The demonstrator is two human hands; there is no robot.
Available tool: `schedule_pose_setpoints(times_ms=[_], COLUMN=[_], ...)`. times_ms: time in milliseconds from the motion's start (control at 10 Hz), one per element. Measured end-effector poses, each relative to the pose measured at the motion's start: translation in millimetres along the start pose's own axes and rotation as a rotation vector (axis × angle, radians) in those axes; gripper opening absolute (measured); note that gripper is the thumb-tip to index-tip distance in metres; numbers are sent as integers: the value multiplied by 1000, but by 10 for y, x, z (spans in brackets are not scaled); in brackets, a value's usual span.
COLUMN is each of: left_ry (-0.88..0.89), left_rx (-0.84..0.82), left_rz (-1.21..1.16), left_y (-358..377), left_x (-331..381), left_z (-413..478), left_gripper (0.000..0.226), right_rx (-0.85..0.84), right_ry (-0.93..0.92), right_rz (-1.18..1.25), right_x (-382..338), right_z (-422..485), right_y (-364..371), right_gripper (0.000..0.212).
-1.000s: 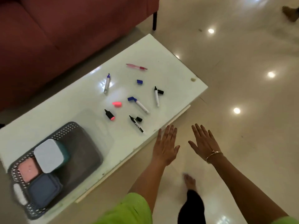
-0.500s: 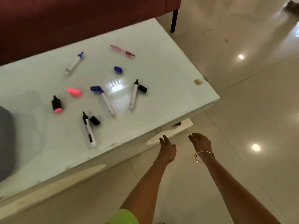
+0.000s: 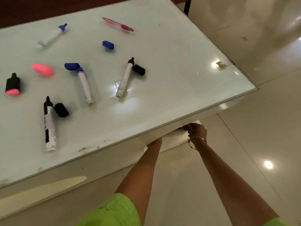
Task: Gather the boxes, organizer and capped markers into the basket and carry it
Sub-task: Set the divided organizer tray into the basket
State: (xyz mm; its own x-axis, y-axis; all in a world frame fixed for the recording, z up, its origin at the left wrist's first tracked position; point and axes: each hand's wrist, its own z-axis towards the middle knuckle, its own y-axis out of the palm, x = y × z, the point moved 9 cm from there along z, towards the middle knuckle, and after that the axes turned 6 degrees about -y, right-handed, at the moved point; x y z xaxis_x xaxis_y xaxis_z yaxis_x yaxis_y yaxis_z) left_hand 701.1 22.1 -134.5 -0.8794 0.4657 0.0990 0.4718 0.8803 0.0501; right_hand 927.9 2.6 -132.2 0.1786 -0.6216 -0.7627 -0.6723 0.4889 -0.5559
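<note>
Markers (image 3: 84, 85) and caps (image 3: 61, 110) lie scattered on the table (image 3: 179, 70).

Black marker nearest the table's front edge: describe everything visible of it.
The black marker lies flat on the glossy white tabletop, uncapped, tip pointing away from the person. Its plastic-looking barrel is black and white, label unreadable. Its black cap lies beside the neck, apparently touching. Nothing else touches it.

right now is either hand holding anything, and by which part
Cannot be told. The right hand curls at something white under the table; the left hand is mostly hidden beneath its edge.
</note>
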Motion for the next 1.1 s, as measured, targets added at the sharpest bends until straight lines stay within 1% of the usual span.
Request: schedule_pose_setpoints(times_ms=[100, 200, 300, 400, 500, 600, 700, 800, 900, 1100], left_ry=[321, 912, 823, 797, 811, 807, 802, 832, 880, 1007], left_rx=[-224, -235, -195, -190, -241, -270, -280, -269, -214, -40], left_rz=[539, 1494, 1587, 1681, 1743, 1766, 1749, 1683, 1577, 1432], left_y=[208, 307, -99, -467, -712, -843, -882, -836, -763, -752], left_x=[73, 87, 40, 9, 18, 79, 270, 686, 1334, 3207], left_z=[-159, -438, -644, -1245, -1912, -2534, -3139, -3693, -4095, -4629], left_gripper=[42, 36, 28, 19, 10, 11, 12, 11, 12, 19], right_rx=[47, 71, 49, 42, 33, 40, 32, -19, -111, -323], right_ry=[18, 88, 176, 261, 302, 308, 243, 111, -54, -264], right_rz=[-103, -183, -266, -289, -329, -338, -362, -369, -384, -348], right_x=[33, 140, 158, 31, -231, -664, -1293, -2072, -2881, -4351], right_z=[11, -251, -807, -1491, -2042, -2445, -2701, -2849, -2943, -3497], right_y=[-124, -401, -767, -1196, -1619, -2030, -2336, -2380, -2075, -739], right_gripper=[20, 16, 10, 13, 12, 15, 19, 27, 36, 37])
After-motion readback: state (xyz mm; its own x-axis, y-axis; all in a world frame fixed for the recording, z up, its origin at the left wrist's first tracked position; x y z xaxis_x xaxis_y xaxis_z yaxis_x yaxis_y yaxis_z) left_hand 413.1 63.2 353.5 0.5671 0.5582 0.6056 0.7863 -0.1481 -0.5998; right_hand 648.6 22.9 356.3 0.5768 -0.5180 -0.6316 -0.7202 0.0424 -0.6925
